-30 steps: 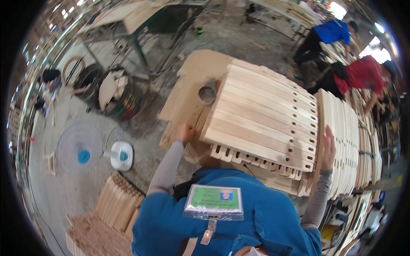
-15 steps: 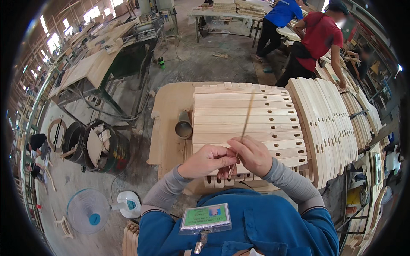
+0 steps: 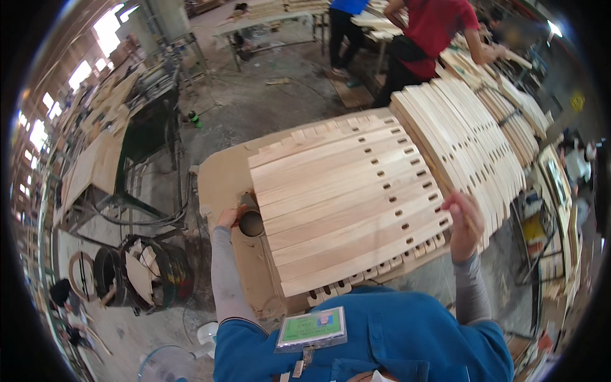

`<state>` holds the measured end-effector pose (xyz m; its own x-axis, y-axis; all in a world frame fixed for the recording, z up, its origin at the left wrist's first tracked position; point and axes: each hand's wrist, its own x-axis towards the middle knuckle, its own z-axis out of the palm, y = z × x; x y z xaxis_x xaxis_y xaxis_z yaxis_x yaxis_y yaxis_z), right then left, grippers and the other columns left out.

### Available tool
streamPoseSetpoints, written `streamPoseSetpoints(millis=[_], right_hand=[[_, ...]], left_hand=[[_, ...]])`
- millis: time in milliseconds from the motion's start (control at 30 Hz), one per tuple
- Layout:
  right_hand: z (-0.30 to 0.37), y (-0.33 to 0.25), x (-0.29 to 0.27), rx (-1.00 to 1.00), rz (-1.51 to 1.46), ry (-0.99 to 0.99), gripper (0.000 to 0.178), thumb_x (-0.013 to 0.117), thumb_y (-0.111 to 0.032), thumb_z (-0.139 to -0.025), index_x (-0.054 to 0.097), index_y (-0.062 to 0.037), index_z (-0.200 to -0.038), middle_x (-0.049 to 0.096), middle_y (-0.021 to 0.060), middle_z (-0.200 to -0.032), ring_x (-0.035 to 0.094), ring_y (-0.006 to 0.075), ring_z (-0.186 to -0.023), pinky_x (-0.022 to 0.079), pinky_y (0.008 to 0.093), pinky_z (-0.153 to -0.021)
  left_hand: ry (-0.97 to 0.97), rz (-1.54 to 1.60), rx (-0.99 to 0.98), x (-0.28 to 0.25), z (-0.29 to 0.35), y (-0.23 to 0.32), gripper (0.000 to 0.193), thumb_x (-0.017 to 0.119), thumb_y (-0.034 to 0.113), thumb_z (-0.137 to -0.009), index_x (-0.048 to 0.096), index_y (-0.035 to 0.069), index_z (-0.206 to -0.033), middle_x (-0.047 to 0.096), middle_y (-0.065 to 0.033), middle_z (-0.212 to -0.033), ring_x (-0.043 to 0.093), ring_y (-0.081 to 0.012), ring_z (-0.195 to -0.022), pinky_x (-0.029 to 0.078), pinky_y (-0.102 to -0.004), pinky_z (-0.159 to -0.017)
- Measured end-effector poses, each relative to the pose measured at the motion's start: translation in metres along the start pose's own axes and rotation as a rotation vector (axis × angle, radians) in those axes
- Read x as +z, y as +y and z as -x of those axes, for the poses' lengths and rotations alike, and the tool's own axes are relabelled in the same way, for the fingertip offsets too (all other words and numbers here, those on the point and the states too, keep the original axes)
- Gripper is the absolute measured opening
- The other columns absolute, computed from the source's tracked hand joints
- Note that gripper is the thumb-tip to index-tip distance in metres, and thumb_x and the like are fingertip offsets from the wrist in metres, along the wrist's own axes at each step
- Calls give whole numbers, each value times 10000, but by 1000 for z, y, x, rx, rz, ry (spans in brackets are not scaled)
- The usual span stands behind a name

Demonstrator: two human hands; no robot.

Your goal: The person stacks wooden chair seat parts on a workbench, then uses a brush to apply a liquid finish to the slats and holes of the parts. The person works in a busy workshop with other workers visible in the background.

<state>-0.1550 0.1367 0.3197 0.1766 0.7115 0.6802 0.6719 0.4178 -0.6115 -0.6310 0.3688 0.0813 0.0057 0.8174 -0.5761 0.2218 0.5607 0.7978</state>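
Observation:
My right hand (image 3: 464, 219) is closed on a thin brown stick (image 3: 439, 173), raised over the right end of the light wood slats (image 3: 337, 197). These slats lie side by side in a layer, with oval slots along their right ends. At the left of the layer stands a grey-brown cylindrical container (image 3: 251, 223), its round mouth toward me. My left hand (image 3: 228, 218) reaches to the container's left side. Its fingers are dim and partly hidden, so their grip does not show.
Brown cardboard (image 3: 219, 169) lies under the slats. More slotted slats (image 3: 449, 124) are stacked to the right. A person in a red shirt (image 3: 439, 32) works beyond them. Scrap bins (image 3: 168, 274) and a fan (image 3: 167, 364) stand at lower left.
My hands, together on the stick before, have moved apart. The right has carried the stick to the right; the left has gone left to the container. The view has turned and shifted.

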Motion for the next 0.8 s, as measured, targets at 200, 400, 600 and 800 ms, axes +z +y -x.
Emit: streamPoseSetpoints(millis=[200,400,600,800], right_hand=[[3,1,-8,152,-102,131,198,506,72,-809,558,68,-1000,572,105,-828,555,143,-729,454,233,-667],[-6,6,-31,84,-271,128,171,514,59,-820,556,51,-985,572,94,-840,563,133,-741,459,224,-671],[-25,15,-45,77,-581,143,142,479,32,-846,543,58,-970,592,128,-821,588,169,-691,493,271,-648],[-62,28,-3,-78,-683,-137,231,469,22,-855,527,35,-1078,609,113,-887,603,157,-766,505,263,-693]], left_hand=[[-18,123,-52,10,11,-5,146,536,198,-823,604,91,-896,577,-3,-691,551,-118,-612,397,-257,-445],[350,601,220,-55,112,-15,102,548,218,-801,543,133,-857,572,27,-828,534,-123,-762,427,-277,-628],[19,828,739,-6,254,37,343,420,204,-893,454,-40,-1131,542,-164,-1107,586,-281,-915,520,-368,-759],[293,692,769,121,316,49,369,426,244,-892,408,4,-1171,530,-148,-1104,583,-292,-895,519,-362,-717]])
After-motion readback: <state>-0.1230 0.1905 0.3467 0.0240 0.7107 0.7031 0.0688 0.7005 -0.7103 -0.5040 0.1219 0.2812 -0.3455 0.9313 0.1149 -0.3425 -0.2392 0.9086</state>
